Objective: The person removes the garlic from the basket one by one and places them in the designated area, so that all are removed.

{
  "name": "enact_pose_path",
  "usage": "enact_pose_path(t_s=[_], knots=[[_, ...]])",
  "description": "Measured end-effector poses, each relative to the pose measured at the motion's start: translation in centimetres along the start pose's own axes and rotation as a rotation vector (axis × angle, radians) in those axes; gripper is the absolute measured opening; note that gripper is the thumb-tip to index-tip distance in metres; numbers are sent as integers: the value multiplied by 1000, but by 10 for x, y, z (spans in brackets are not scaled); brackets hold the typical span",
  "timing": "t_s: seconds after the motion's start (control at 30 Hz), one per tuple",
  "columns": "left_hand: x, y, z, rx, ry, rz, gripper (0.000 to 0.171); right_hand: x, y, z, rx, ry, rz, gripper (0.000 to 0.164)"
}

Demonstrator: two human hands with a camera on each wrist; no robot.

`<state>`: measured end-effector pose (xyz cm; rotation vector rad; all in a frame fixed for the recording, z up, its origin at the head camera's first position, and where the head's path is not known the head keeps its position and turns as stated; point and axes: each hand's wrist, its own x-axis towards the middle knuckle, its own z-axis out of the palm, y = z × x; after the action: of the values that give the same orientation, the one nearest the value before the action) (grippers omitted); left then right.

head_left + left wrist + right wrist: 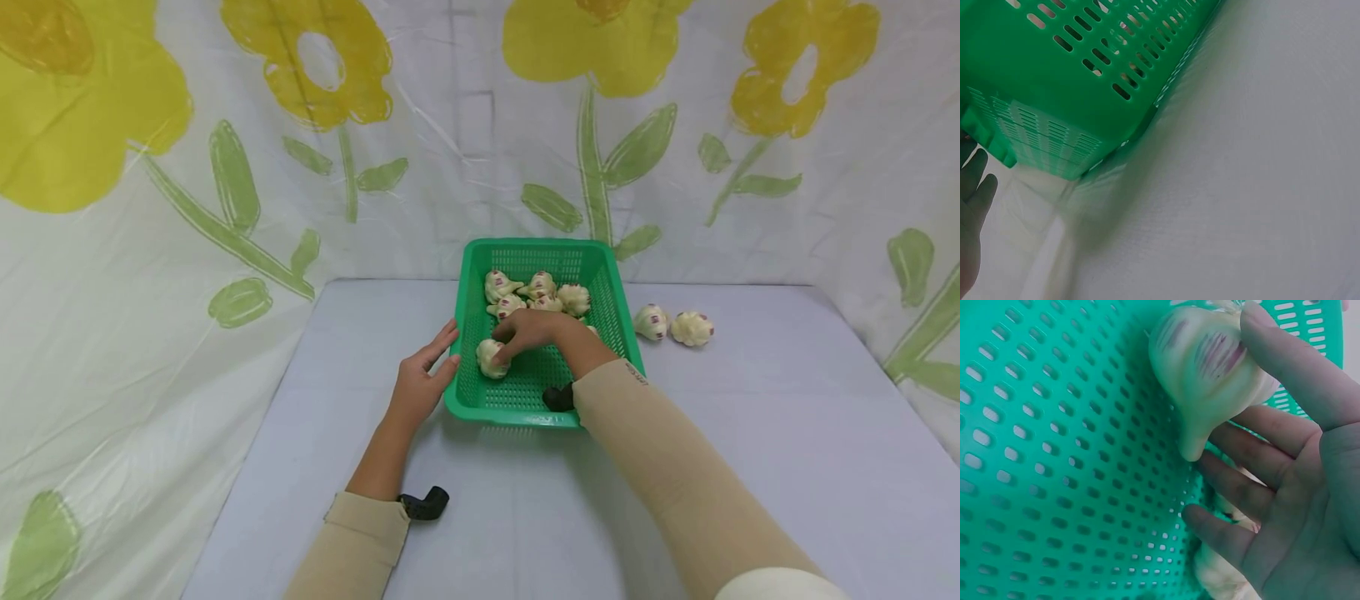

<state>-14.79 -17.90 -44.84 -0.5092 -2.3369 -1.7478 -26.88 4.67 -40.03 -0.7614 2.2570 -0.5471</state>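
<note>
A green plastic basket (517, 417) with slotted sides stands on the table. Inside it, my right hand (534, 327) holds a garlic bulb (491, 360) near the left wall. The right wrist view shows the thumb on one side of that purple-streaked bulb (1213, 362) and fingers behind it. Several more garlic bulbs (574, 299) lie together towards the basket's far end, partly covered by the hand. At the basket's left rim rests my left hand (418, 383), fingers extended along the outside. In the left wrist view only part of this hand (972, 206) shows beside the green wall.
Two garlic bulbs, one paler (692, 328) and one with purple marks (652, 322), sit on the table right of the basket. The pale tabletop (757, 433) reaches a white curtain (420, 192) printed with yellow flowers behind.
</note>
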Motion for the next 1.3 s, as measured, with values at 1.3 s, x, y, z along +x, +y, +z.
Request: enact_pose_path(t_s=[1.3], knots=[[-2, 24, -3, 30, -4, 13, 44, 1, 1, 0, -44, -27, 18, 59]])
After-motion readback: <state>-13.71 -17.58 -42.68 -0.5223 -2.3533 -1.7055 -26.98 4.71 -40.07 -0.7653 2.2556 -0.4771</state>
